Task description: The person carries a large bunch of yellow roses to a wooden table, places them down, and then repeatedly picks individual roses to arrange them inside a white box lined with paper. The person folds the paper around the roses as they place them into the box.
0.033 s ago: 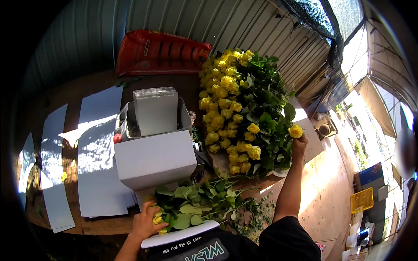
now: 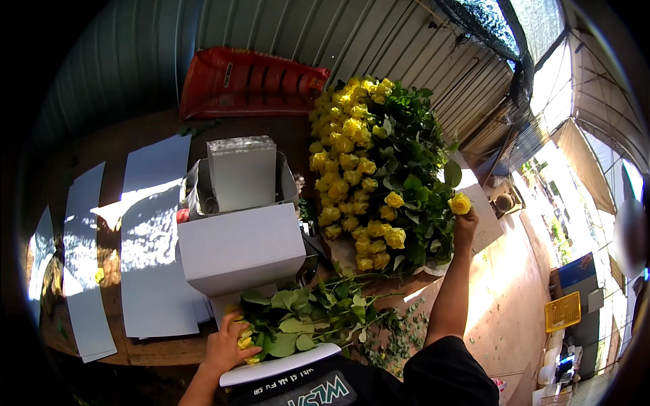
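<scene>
My right hand [image 2: 466,227] is closed near the head of a single yellow rose [image 2: 460,203], held out to the right of a big pile of yellow roses [image 2: 344,139]. The pile's blooms face left and its dark leaves lie to the right. Close to my body, my left hand [image 2: 227,345] curls over the yellow blooms [image 2: 245,338] of a smaller bunch of roses, whose green leaves [image 2: 298,318] and stems stretch to the right. A curved white sheet [image 2: 291,362] lies between that bunch and my shirt.
Beyond the left hand stands a white folded card [image 2: 240,243], before a grey bin [image 2: 196,193] of stacked white cards [image 2: 242,174]. Long white sheets [image 2: 152,257] lie at left on the wooden table [image 2: 162,350]. A red bag [image 2: 250,84] leans on the wall; a yellow crate [image 2: 562,311] is far right.
</scene>
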Demonstrator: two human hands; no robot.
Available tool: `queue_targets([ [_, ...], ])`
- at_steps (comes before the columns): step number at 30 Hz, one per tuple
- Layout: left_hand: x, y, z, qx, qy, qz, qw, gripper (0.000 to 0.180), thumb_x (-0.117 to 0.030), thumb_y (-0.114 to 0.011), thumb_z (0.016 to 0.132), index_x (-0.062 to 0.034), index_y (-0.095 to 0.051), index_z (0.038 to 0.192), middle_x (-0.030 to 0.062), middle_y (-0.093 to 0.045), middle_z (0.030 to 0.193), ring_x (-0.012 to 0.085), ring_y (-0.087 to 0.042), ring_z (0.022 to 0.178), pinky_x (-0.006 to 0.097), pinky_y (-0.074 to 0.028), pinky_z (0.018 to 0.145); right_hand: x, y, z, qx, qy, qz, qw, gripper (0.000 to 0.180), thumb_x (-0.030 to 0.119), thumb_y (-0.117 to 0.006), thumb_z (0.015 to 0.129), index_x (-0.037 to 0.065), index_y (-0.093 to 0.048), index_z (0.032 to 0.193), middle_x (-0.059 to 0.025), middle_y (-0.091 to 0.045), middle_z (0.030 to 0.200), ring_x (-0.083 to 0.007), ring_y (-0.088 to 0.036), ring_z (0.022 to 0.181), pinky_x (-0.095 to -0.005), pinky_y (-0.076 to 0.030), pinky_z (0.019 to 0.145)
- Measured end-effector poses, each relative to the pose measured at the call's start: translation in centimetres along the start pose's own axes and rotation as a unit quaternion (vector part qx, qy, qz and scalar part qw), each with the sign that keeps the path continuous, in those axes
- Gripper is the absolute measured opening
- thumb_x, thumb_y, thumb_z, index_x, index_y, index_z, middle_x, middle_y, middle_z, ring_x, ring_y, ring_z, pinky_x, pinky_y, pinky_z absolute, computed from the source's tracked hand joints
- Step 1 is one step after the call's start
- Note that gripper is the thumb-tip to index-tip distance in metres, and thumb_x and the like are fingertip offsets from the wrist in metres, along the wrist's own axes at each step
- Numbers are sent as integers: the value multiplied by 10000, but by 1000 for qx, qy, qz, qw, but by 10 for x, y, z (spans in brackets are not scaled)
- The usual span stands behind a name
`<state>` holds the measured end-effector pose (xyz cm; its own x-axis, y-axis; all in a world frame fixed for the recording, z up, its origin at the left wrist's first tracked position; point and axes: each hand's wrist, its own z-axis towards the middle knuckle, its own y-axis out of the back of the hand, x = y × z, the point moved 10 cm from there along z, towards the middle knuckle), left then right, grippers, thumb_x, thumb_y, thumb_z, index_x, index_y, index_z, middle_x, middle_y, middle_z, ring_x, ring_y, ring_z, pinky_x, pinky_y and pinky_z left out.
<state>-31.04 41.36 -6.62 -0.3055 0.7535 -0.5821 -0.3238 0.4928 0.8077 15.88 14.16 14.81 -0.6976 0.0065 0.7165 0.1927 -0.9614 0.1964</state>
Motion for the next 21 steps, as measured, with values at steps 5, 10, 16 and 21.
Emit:
queue_targets([
  [5, -1, 1, 1, -7, -9, 0, 1000, 587, -459, -696, 581, -103, -501, 1004, 68, -390, 1145, 261, -570, 817, 376, -478, 638, 10, -1, 8, 18, 1, -22, 1000, 216, -18, -520, 776, -20, -556, 988, -29, -599, 894, -90, -544, 798, -218, -411, 740],
  [10, 0, 0, 0, 6, 3, 2, 1000, 582, -466, -687, 588, -106, -501, 1005, 64, -393, 1149, 253, -572, 815, 377, -477, 640, 99, -20, 15, 1, 129, -291, 948, 239, -46, -500, 738, 12, -574, 958, -66, -613, 900, -134, -568, 832, -248, -429, 737],
  [16, 4, 4, -4, -16, -4, -9, 1000, 566, -468, -676, 601, -113, -510, 1010, 67, -391, 1160, 263, -569, 815, 383, -476, 649, 131, -36, 44, -31, 140, -424, 894, 258, -44, -489, 713, 22, -571, 949, -124, -603, 905, -274, -585, 817, -281, -446, 723],
  [21, 4, 2, -8, -3, -4, -18, 1000, 581, -458, -688, 596, -107, -490, 1015, 90, -392, 1162, 289, -556, 850, 395, -474, 664, 177, -45, 20, -60, 233, -358, 902, 271, -64, -461, 712, 20, -565, 948, -122, -591, 892, -279, -586, 812, -314, -450, 722],
])
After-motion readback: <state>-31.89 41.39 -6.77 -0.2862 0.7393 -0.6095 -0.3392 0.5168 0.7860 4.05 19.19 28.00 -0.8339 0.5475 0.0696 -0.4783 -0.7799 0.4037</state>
